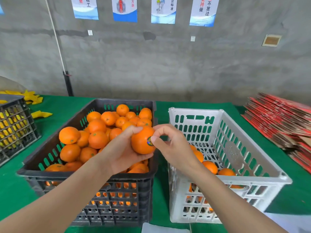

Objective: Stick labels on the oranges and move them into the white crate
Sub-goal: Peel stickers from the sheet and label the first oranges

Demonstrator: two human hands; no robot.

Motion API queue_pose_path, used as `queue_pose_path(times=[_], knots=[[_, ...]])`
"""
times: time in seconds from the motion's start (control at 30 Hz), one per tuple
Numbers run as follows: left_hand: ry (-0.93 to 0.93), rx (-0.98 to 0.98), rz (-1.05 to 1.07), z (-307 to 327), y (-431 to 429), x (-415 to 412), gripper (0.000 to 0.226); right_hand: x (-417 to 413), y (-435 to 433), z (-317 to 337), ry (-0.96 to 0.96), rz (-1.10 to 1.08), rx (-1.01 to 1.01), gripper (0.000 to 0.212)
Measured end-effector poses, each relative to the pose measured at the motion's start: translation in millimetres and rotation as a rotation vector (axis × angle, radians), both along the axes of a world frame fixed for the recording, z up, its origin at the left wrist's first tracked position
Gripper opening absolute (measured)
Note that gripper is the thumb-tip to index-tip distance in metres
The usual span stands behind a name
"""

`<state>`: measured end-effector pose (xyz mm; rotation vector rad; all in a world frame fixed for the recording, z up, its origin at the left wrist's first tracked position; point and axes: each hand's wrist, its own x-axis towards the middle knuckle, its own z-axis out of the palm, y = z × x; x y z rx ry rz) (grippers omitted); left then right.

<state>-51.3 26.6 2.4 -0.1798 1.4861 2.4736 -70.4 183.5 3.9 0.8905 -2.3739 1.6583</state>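
Green-covered table (161, 111) against a bare concrete wall. Orange (141, 142) cupped from below and behind by the left hand (121, 153), held above the black crate's (84, 174) right edge. Round label (149, 141) faces the right hand (171, 145), whose thumb and curled forefinger pinch at it. White crate (262, 179), holding a few oranges (210, 166), lies to the right of and below the grip, on the right hand's side; the delivery probably runs rightward. The fruit is near-round, without a marked long axis.
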Motion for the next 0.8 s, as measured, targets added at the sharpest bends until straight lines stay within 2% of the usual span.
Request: queue_pose_path(times=[0.23, 0.37, 0.5, 0.53, 0.63, 0.67, 0.73, 0.8], knots=[[0.013, 0.02, 0.076, 1, 39, 17, 0.06, 18, 30, 1, 0.13, -0.091, 0.076, 0.017], [-0.009, 0.056, 0.106, -2, 56, 24, 0.046, 25, 43, -4, 0.163, -0.161, 0.019, 0.014], [-0.018, 0.065, 0.104, -6, 70, 32, 0.049, 25, 64, -3, -0.094, -0.124, -0.007, 0.065], [-0.015, 0.082, 0.088, -6, 73, 35, 0.049, 24, 69, -3, -0.167, -0.092, -0.009, 0.065], [-0.006, 0.086, 0.087, -11, 84, 41, 0.056, 26, 82, -7, -0.344, 0.097, -0.072, 0.048], [-0.013, 0.066, 0.104, -14, 89, 42, 0.06, 28, 86, -10, -0.367, 0.146, -0.06, 0.051], [-0.03, 0.049, 0.089, -19, 97, 42, 0.06, 32, 90, -17, -0.279, 0.149, 0.088, 0.068], [-0.043, 0.015, 0.03, -26, 106, 45, 0.055, 30, 94, -23, -0.116, 0.058, 0.236, 0.074]])
